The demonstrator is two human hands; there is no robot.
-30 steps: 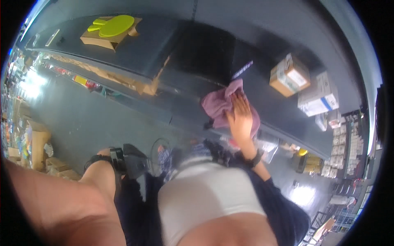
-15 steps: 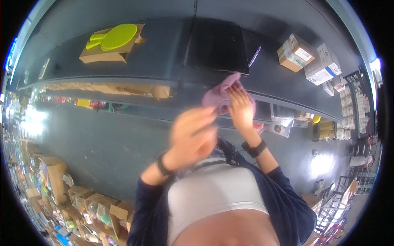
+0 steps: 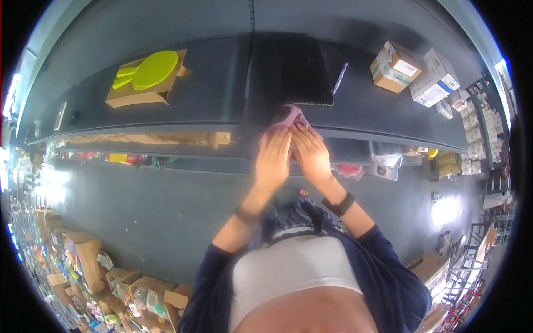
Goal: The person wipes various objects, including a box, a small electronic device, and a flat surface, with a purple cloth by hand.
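A crumpled mauve cloth (image 3: 288, 115) is bunched at the front edge of the dark grey shelf. My left hand (image 3: 273, 158) grips it from the left, fingers pressed together over the fabric. Close beside it, my right hand (image 3: 312, 154) holds the cloth's right side, its fingers over the folds too. My palms and the cloth's underside are hidden. Just beyond the cloth lies a flat black panel (image 3: 302, 72) on the shelf. Right of the panel is a thin purple patterned stick (image 3: 340, 78).
Yellow-green paddles (image 3: 155, 70) rest on a cardboard piece (image 3: 136, 99) at the left. A brown carton (image 3: 395, 66) and a white carton (image 3: 435, 80) stand at the right. A lower shelf holds cardboard and bagged items (image 3: 384, 164). Open boxes (image 3: 83, 255) crowd the lower left.
My blurred left hand has moved up and right onto the cloth. My right hand has shifted slightly left and down. The cloth is now bunched smaller between both hands.
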